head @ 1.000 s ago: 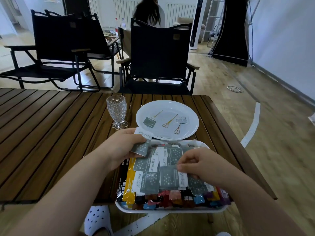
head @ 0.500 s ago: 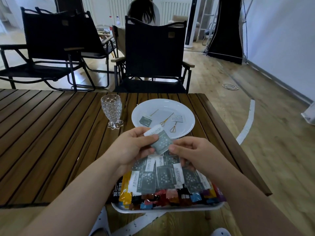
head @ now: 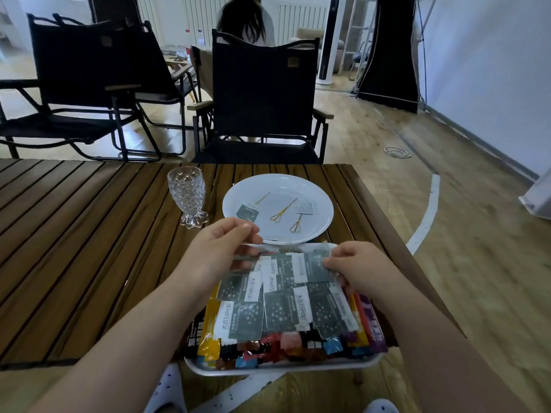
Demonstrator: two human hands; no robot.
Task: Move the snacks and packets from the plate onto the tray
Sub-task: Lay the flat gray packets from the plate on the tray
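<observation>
- Over the tray, the right hand pinches a grey packet, seemingly laying it down; left hand curled, grip unclear.
- Next, likely: fetch the dark packet and pale packet off the plate.

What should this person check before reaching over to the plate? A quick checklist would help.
1. Plate emptied: not ok; a dark packet and a pale packet lie on it among gold picks.
2. Right hand free: not ok; it pinches a grey packet over the tray.
3. Left hand free: cannot tell; too blurred.
4. Glass out of the way: ok; it stands left of the plate, apart from it.
5. Room on the tray: cannot tell; packets cover nearly all of it.
</observation>
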